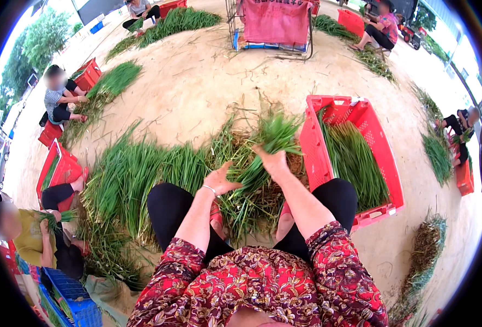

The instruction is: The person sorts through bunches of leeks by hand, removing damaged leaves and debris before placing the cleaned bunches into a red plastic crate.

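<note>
A bunch of green chives is in my right hand, its leaf tips blurred and fanned out away from me. The fingers are closed round the bunch, which is above the litter between my feet. My left hand is beside it with thumb and fingers apart, holding nothing. Under both hands is a heap of loose stalks and yellowed trimmings. A wide pile of chives spreads to my left. By my right knee stands a red plastic crate with chives laid lengthwise in it.
A metal-framed cart with a red cloth stands ahead. Several people sit around at their own chive piles, the nearest being a person in a yellow top at left. A blue crate is at lower left, a strip of trimmings at right.
</note>
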{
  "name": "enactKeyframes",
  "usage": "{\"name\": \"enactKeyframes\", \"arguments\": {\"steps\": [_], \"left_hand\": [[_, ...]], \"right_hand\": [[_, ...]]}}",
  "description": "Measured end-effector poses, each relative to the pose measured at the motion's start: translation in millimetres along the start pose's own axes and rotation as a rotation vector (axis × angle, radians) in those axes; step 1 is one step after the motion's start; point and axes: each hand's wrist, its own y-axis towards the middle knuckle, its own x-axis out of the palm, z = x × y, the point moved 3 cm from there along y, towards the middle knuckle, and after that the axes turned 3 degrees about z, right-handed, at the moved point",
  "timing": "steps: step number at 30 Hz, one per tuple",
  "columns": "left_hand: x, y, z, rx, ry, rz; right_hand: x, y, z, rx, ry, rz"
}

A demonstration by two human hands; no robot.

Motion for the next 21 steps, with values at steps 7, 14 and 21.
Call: {"name": "enactKeyframes", "arguments": {"steps": [7, 14, 21], "left_hand": [[-23, -27, 9, -0.102, -0.731, -0.589], [36, -8, 69, 0.332, -2.08, -0.739], [-13, 12, 48, 0.418, -2.302, -0.238]], "right_hand": [[-30, 8, -60, -0.379, 0.353, 0.042], [-5, -65, -98, -0.82, 0.351, -0.435], [1, -92, -95, -1.169, -0.415, -0.86]]}}
